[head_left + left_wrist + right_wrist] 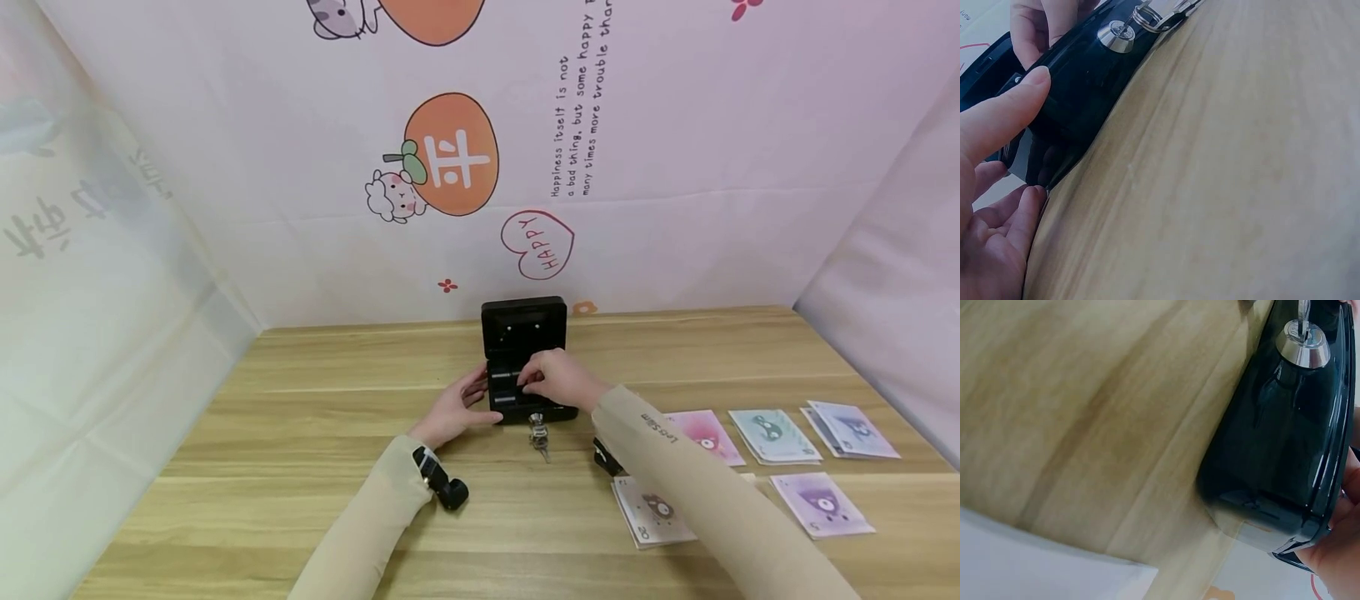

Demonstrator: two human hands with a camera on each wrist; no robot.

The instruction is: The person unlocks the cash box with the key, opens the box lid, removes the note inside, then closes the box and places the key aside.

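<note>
A small black cash box (525, 412) stands on the table with its lid (523, 321) raised. My left hand (452, 410) holds its left front corner, thumb (1025, 94) on the front rim and fingers against the side. My right hand (558, 379) reaches into the box from the right, fingers curled down and close together. Whether they pinch anything is hidden. Dark compartments (504, 387) show inside, left of these fingers. A silver lock (1116, 36) sits on the front face, with a key in it and other keys (540, 442) hanging from a ring.
Play banknotes lie at the right on the wooden table (300, 467): pink (705, 437), green (772, 435), blue (855, 429), purple (822, 504) and brown (652, 512). My right sleeve (697, 483) passes over some. A printed cloth (337, 267) hangs behind the box.
</note>
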